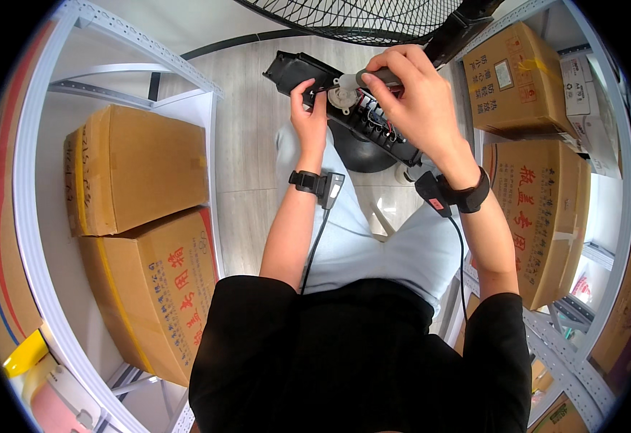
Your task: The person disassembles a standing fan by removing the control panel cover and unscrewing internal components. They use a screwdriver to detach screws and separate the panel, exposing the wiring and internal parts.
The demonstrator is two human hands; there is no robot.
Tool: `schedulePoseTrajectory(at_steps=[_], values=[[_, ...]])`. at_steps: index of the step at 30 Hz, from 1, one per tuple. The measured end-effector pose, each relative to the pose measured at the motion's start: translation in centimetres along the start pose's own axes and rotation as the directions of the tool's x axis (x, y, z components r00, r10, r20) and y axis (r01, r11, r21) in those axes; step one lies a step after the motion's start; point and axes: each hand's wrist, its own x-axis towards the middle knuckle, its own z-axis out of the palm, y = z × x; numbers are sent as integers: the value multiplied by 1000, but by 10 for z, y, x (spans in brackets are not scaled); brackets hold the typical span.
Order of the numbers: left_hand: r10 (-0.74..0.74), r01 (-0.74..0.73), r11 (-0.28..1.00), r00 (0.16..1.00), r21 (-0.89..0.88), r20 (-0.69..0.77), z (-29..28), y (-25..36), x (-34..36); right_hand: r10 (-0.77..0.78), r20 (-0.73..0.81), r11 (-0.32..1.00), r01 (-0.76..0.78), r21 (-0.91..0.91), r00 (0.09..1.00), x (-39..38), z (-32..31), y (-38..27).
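Note:
An opened black fan housing [294, 72] lies slantwise in front of my knees. Inside it show a pale round motor [342, 98], several switches and thin wires [374, 115]. My left hand [308, 119] grips the housing beside the motor, with thumb and fingers bent onto its edge. Above the switches, my right hand [424, 101] pinches a dark grey rounded piece [384, 76] between thumb and fingers. The fingers cover much of that piece, so its kind cannot be made out. A black round base [362, 151] sits under the housing.
A black wire fan guard [359, 18] stands at the far edge. Metal shelving with cardboard boxes [142, 169] rises on the left, and more boxes [524, 209] fill shelves on the right. Cables [318, 245] run from bands on both my wrists.

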Motion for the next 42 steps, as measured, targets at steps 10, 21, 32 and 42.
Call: schedulePoseTrajectory(at_steps=[10, 21, 32, 42], values=[[-56, 55, 998, 998, 28, 1, -2, -9, 3, -23, -21, 999, 22, -40, 1000, 3, -2, -2], [56, -58, 998, 995, -28, -80, 0, -14, 5, 65, -54, 998, -66, -17, 996, -21, -74, 1], [-99, 98, 995, 992, -11, -82, 4, 3, 0, 264, 64, 947, -246, -208, 962, -63, -103, 15], [-67, 65, 998, 993, -22, -96, 2, -7, 3, 264, 44, 932, -243, -268, 964, -78, -92, 32]])
